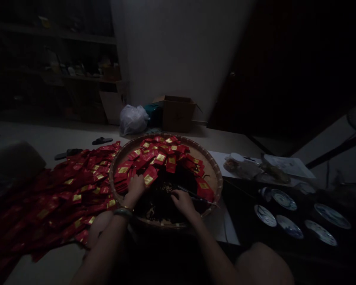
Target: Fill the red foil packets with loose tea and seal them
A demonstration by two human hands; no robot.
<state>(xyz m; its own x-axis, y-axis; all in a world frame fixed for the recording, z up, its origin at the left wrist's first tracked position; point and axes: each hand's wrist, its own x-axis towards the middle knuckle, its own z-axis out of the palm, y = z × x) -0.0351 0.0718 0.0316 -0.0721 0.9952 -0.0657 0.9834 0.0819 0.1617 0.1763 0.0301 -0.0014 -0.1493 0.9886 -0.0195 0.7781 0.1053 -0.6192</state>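
A round woven bamboo tray [218, 174] stands before me, with red packets [160, 158] bearing gold labels heaped at its far side. Dark loose bits, perhaps tea leaves, cover its near part. My left hand [135, 188], a bracelet at the wrist, is closed at the edge of a red packet [150, 177] on the tray's left; its fingertips are partly hidden. Over the dark bits, my right hand [183, 201] has its fingers drawn together; what they pinch is too dark to make out. A thin stick-like tool [200, 199] lies just beyond it, touching or apart I cannot tell.
A large pile of red packets [77, 190] covers the floor at left, near dark slippers [102, 141]. An open cardboard box [178, 114] and white plastic bag [133, 120] stand at the wall. At right are blue-and-white dishes [284, 199] and a clear jar [235, 161].
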